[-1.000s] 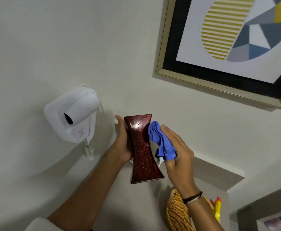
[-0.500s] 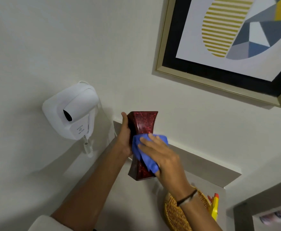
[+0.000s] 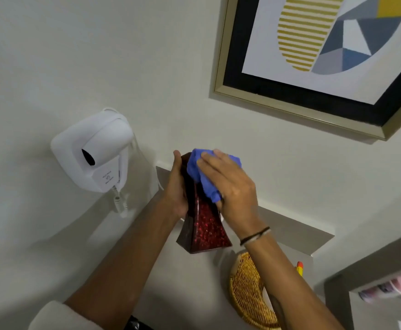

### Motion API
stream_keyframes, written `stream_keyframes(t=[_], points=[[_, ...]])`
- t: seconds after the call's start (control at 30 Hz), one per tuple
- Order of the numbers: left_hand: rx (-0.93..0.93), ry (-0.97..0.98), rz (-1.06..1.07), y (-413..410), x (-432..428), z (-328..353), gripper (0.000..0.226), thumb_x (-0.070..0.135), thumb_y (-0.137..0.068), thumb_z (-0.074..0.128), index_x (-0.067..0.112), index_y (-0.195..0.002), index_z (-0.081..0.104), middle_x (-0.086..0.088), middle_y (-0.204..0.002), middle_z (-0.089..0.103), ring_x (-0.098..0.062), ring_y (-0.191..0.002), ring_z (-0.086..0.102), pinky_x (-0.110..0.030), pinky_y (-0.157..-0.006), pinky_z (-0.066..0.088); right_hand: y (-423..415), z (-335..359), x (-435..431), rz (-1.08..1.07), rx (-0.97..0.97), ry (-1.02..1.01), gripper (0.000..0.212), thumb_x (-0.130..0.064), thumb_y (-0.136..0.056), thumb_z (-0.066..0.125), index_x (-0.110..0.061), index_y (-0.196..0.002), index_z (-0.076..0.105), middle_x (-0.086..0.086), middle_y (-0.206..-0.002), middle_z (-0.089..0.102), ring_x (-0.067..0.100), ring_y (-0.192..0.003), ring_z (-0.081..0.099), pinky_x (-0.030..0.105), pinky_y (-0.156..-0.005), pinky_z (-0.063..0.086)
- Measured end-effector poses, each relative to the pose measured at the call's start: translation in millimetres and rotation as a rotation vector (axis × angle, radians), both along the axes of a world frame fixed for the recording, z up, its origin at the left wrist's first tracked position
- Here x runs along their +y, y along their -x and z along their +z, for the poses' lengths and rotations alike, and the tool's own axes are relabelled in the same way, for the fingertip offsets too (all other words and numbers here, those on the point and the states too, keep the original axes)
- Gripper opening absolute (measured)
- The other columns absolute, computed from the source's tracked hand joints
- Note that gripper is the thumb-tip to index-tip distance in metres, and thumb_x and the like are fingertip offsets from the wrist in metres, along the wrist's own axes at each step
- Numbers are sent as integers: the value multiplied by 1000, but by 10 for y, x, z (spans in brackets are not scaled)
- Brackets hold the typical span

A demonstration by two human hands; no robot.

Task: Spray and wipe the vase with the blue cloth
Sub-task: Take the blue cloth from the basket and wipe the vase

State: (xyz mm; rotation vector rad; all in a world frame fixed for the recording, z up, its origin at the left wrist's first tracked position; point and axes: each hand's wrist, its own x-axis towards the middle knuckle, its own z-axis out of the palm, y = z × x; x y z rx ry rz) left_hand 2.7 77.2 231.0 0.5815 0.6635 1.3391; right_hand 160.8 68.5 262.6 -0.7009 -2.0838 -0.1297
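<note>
Left hand (image 3: pixel 176 191) grips the vase (image 3: pixel 204 231) by its side, right hand (image 3: pixel 231 186) presses the cloth (image 3: pixel 200 171) flat-fingered against its top end; it was mid-vase before.

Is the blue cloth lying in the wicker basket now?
No, the right hand presses the blue cloth against the vase near its top.
</note>
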Motion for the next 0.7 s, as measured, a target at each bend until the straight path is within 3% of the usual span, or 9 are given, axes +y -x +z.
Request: stream_keyframes(t=[0.1,0.17,0.27,0.37,0.43,0.5,0.53,0.63,0.7], points=[[-20,139,129,202,109,-12,95,84,-102,30,10,-105,89,-13,-103,86,-23,-90,85,-33,-76,67,-75,-426,-329,108,-78,134,38,-13,-102,68,-1,-137,70,13,-150,63,34,-148,52,52,-120,45],[40,182,217,332,229,-53,90,84,-102,30,13,-115,84,-11,-104,84,-22,-86,84,-32,-73,67,-131,-669,-556,159,-105,218,38,-17,-105,62,-1,-139,69,13,-152,61,33,-150,49,52,-121,43],[44,237,206,342,280,-154,88,86,-101,30,14,-128,75,-10,-105,84,-21,-88,82,-34,-78,65,-179,-775,-672,165,-139,235,38,-5,-99,72,1,-137,70,15,-149,63,33,-148,50,55,-117,47],[60,227,115,195,174,-144,97,88,-100,26,13,-110,87,-11,-99,85,-22,-86,83,-32,-76,66,-100,-496,-513,94,-85,212,46,6,-89,81,6,-133,70,21,-144,66,41,-142,54,57,-117,47],[-24,162,-60,10,88,-111,97,87,-99,37,3,-119,83,-14,-111,83,-25,-103,82,-34,-88,65,-4,-216,-310,13,-3,140,42,7,-90,81,6,-130,72,22,-141,68,43,-138,60,50,-121,43],[-133,81,-82,-115,-5,24,95,79,-98,56,-7,-135,68,-17,-126,77,-29,-120,75,-35,-104,60,67,3,-142,-49,57,82,38,4,-91,81,4,-129,74,19,-140,70,40,-136,63,47,-121,45],[-196,69,-97,-124,17,15,93,78,-98,57,-6,-135,69,-16,-125,77,-28,-120,75,-35,-104,60,93,45,-103,-54,67,73,38,5,-92,80,4,-129,74,19,-140,70,39,-135,63,48,-119,47],[-63,117,-50,39,87,49,85,83,-97,45,8,-102,86,-6,-94,84,-19,-84,83,-29,-72,67,78,-99,-200,30,28,158,46,14,-87,80,5,-131,72,21,-143,67,42,-139,59,57,-116,49],[15,136,87,208,202,43,91,82,-103,29,11,-102,85,-8,-89,84,-19,-75,81,-27,-67,66,25,-332,-399,115,-41,254,51,15,-84,81,5,-133,71,22,-146,65,43,-143,55,60,-117,47]])
